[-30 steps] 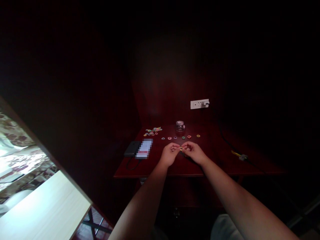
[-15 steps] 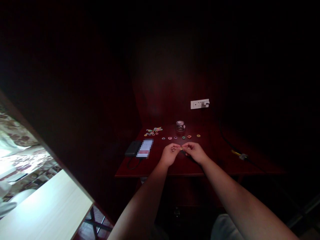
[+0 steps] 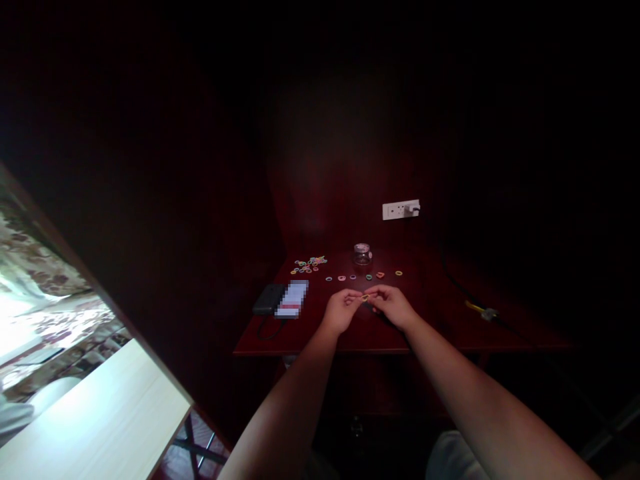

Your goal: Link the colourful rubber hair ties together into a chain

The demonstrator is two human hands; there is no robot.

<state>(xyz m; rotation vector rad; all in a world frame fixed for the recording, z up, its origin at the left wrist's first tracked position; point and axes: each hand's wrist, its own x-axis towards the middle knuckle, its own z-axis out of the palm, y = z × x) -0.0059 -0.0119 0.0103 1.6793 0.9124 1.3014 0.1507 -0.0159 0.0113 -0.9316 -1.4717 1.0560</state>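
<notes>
My left hand [image 3: 341,309] and my right hand [image 3: 391,306] meet over the dark red table [image 3: 440,320], fingertips pinched together on a small yellow ring [image 3: 365,298] held between them. Beyond the hands a row of small coloured rings [image 3: 363,275] lies across the table. A loose pile of more coloured rings [image 3: 309,265] sits at the back left. A small glass jar [image 3: 361,254] stands behind the row.
A dark flat device [image 3: 269,299] with a blurred card [image 3: 293,299] on it lies at the table's left, a cable trailing from it. A white wall socket [image 3: 401,210] has a plug in it; a black cable [image 3: 457,285] runs to a yellow connector [image 3: 480,311]. A pale tabletop [image 3: 95,413] is lower left.
Both hands stay pinched on the small ring at the same spot. The view has shifted slightly; nothing on the table has moved.
</notes>
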